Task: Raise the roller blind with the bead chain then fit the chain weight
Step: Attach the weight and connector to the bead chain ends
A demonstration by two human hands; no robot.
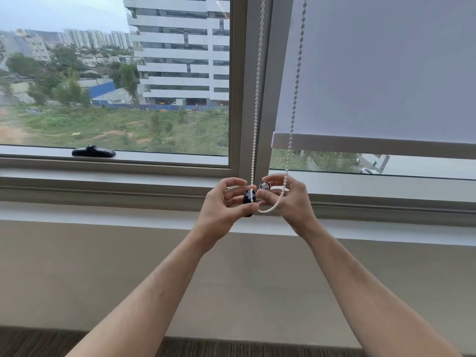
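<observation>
Both bare hands meet in front of the window frame (247, 99), just below the sill level, with the forearms reaching up from the bottom corners of the view. The left hand (224, 204) has its grip clamped on a black chain weight (249, 198), thumb underneath and fingers curled over the top, and the weight stands roughly upright between them. The right hand (288, 199) pinches a second small black-and-white piece (264, 186) between thumb and fingertips, held just beside the top of the weight; whether the two parts touch cannot be told. The white bead chain (257, 81) hangs down in two strands from above: the left strand drops along the frame and runs down over the face of the weight, while the right strand crosses in front of the roller blind (386, 73) and passes over the right hand's fingers. The loop at the bottom of the chain sags between the two hands, just under the weight. The blind covers most of the right pane, its bottom bar (360, 144) sitting a little above the sill with a strip of glass showing beneath. A black window handle (93, 152) lies on the lower frame of the left pane, well apart from the hands.
</observation>
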